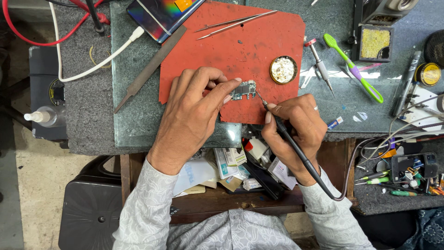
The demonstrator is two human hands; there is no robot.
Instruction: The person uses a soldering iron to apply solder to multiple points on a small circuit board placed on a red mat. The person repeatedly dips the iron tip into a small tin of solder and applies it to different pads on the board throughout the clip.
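Small green circuit board [243, 89] sits near centre of the red-orange silicone work mat [240, 51], which shields the glass bench top [134, 115]. Left hand [194, 106] pins the board w/ thumb & fingertips closed on its 9 o'clock edge so it can't slide. Right hand [296, 127] grips a black corded soldering iron [286, 139] pen-style, tip at board's 4 o'clock corner. Round flux tin [283, 70] at 2 o'clock, within reach.

hands: two, left [194, 104] and right [296, 125] | circuit board [243, 89]: one | soldering iron [296, 148]: one | red mat [240, 51]: one | tweezers [236, 22]: one pair | phone [159, 13]: one | file [150, 68]: one | toothbrush [354, 69]: one | round tin [283, 70]: one
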